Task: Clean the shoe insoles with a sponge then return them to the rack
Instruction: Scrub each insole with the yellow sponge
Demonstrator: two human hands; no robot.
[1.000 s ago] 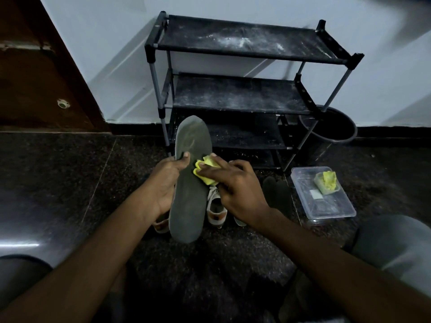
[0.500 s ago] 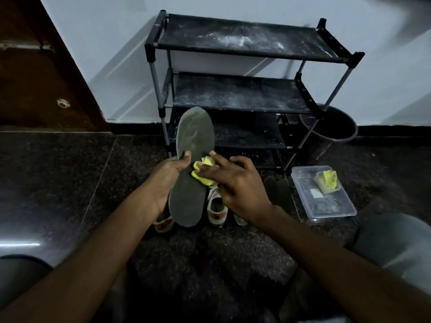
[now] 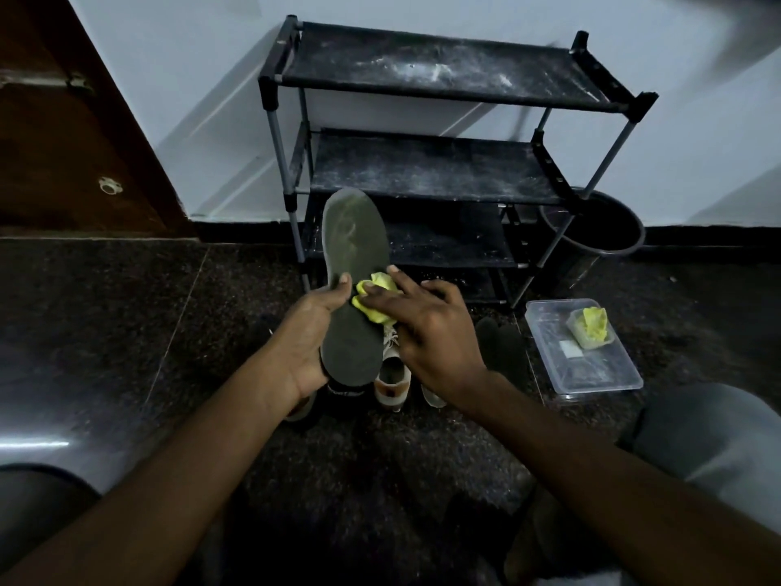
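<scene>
Left hand [image 3: 310,332] grips the insole [image 3: 353,285] at its 7 o'clock edge; right hand [image 3: 422,323] presses sponge [image 3: 376,300] flat. Insole judged light, flexible; support mid-length.

A pale wall [image 3: 422,10] runs across the back, crossed by slanting shadows; a dark skirting strip [image 3: 236,231] lines its foot; a brown wooden door [image 3: 63,133] stands at the left; the dark speckled floor [image 3: 105,310] is dim, with a bright glare patch near the left edge.
</scene>
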